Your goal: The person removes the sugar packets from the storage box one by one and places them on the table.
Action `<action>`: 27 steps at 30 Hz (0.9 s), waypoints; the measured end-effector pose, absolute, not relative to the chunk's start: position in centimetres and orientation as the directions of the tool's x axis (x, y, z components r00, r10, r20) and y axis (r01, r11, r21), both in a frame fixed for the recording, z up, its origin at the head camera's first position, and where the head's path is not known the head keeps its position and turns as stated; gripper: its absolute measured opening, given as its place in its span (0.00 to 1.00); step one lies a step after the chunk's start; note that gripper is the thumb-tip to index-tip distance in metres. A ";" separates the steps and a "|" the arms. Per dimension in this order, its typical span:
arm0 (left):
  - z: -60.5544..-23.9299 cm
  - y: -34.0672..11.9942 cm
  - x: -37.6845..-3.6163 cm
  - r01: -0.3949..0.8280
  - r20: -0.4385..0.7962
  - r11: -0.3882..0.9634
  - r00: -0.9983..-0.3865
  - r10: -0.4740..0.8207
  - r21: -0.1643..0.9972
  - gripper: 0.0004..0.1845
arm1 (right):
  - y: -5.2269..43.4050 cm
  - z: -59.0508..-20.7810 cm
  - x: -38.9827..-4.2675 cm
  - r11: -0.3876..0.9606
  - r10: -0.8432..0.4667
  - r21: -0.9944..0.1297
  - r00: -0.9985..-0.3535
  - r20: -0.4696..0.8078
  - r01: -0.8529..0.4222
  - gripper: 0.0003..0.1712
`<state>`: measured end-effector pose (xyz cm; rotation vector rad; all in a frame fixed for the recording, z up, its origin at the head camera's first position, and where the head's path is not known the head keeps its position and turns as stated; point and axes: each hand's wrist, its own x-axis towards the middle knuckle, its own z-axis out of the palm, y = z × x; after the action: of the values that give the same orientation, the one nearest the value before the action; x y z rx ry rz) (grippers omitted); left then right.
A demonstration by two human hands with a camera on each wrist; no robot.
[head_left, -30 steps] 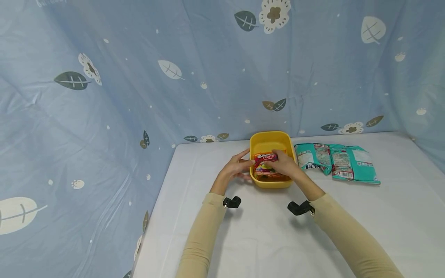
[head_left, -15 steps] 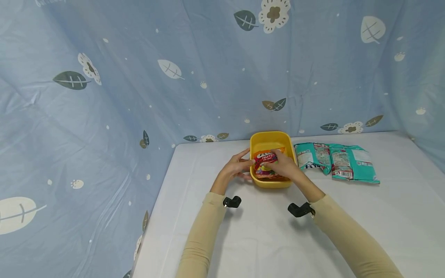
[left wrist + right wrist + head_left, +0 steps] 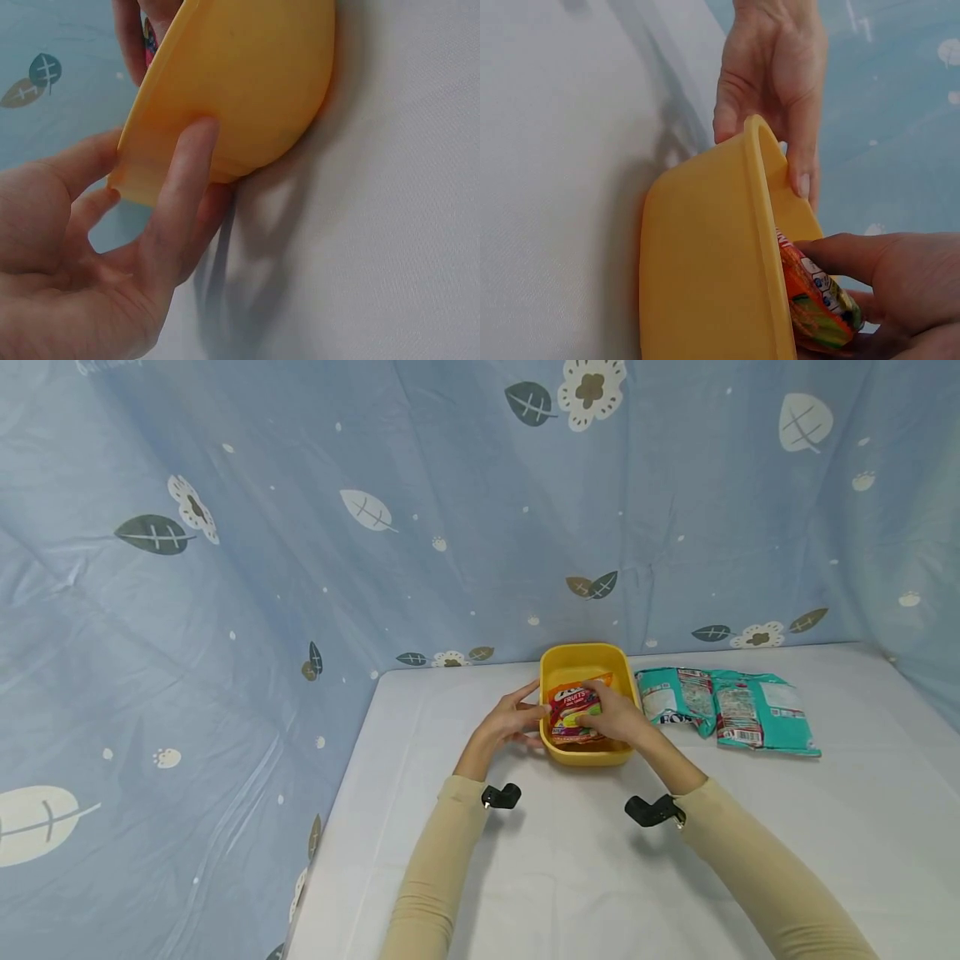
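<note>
A yellow plastic tub point(image 3: 585, 662) stands near the table's back edge. My left hand point(image 3: 504, 722) holds its left side, the thumb over the rim; in the left wrist view a fingertip lies against the outer wall point(image 3: 262, 82). Inside the tub, a red and orange bag marked "FRUITS" point(image 3: 570, 708) slants up toward the back right. My right hand point(image 3: 619, 718) reaches over the right rim and grips this bag between thumb and fingers. In the right wrist view the bag's edge point(image 3: 817, 304) pokes just past the rim, partly covered by the hand.
Two teal printed bags point(image 3: 677, 695) lie right of the tub, the farther teal bag point(image 3: 767, 712) touching the nearer one. A blue patterned curtain point(image 3: 480, 527) hangs behind and to the left of the white table point(image 3: 570, 860).
The red and orange bag has turned and more of its front shows, its upper right corner higher. My right hand has shifted slightly with it. My left hand and the tub stay put.
</note>
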<state>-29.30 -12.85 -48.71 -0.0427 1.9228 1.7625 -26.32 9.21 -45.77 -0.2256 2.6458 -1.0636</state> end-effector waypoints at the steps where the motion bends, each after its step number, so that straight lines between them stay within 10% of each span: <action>1: -48.7 -12.8 -29.3 -0.368 -0.397 0.151 -0.859 0.322 0.918 0.39 | 9.2 -45.7 -26.3 0.715 -0.244 -0.698 -0.950 -0.197 -0.039 0.41; 27: -48.6 -12.8 -29.3 -0.368 -0.406 0.175 -0.862 0.303 0.913 0.40 | 9.9 -46.1 -26.5 0.672 -0.173 -0.740 -0.980 -0.104 -0.040 0.43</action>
<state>-29.28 -12.79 -48.63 -0.0613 1.9504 1.7370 -26.45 9.90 -46.14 -0.1744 2.7190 -1.1977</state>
